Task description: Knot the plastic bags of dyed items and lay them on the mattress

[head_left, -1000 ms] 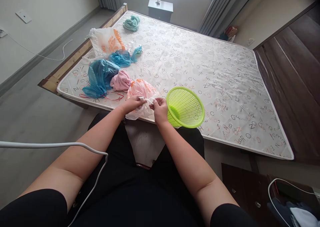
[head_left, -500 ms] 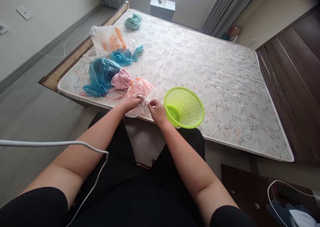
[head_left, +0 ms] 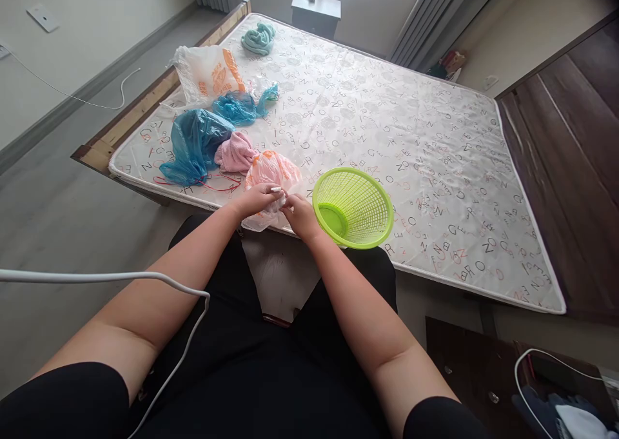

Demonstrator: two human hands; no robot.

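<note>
A plastic bag (head_left: 271,168) with orange print, pink cloth showing through it, lies at the near edge of the mattress. My left hand (head_left: 260,199) is closed on its gathered white top. My right hand (head_left: 298,214) pinches the same twisted part from the other side, the fingertips of both hands almost meeting. A pink towel (head_left: 235,153) rests against the bag's left side. Just right of my right hand, a green mesh basket (head_left: 358,202) is tilted, its mouth facing me. Fingers partly cover the bag's neck, so whether it is knotted is hidden.
Left on the mattress (head_left: 435,187) are a large blue plastic bag (head_left: 196,146), a smaller blue bag (head_left: 236,108), a white bag with orange print (head_left: 206,71) and a green towel (head_left: 258,39). A white cable (head_left: 116,276) crosses over my left arm. A nightstand (head_left: 316,4) stands beyond.
My fingers have shifted on the bag's neck, the right hand coming slightly left and closer to the left hand. The bag, towels and basket stay in place.
</note>
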